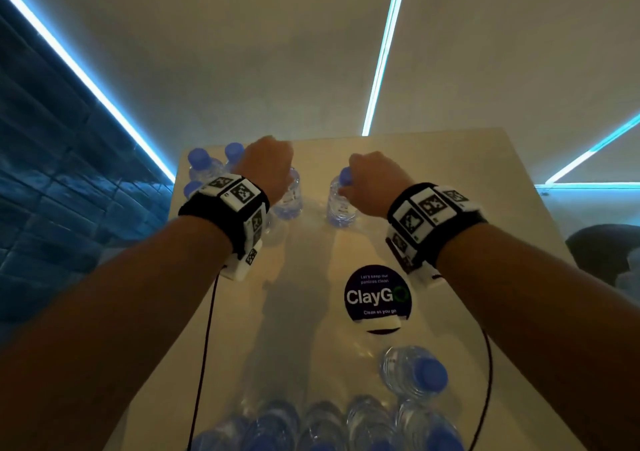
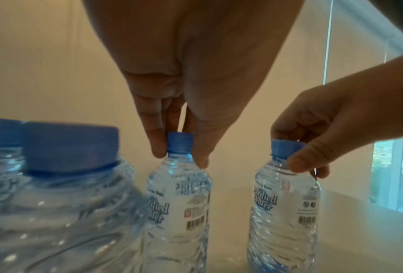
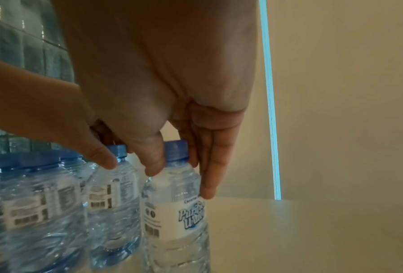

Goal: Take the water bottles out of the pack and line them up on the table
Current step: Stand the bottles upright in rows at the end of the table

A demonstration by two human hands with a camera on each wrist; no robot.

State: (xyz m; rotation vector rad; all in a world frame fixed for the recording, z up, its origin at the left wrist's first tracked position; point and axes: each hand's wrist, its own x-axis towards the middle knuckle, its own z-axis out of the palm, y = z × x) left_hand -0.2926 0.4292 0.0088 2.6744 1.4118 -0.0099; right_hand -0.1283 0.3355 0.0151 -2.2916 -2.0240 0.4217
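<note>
- While pinching caps at frame centre: left hand (image 1: 266,163) on left bottle (image 2: 177,199), right hand (image 1: 372,177) on right bottle (image 2: 284,206), both upright on table (image 1: 450,180).
- Three placed bottles (image 1: 202,165) upper left; pack (image 1: 329,426) bottom edge, count unclear; one loose bottle (image 1: 412,371) beside it.

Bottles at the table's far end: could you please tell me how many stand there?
5 bottles: three far left, one in the left hand, one in the right hand; the left wrist may hide more.

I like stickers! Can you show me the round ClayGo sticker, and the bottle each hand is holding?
ClayGo sticker (image 1: 378,296): head view, middle.
Left hand's bottle (image 2: 179,199): left wrist view, label.
Right hand's bottle (image 3: 174,212): right wrist view, label.
</note>
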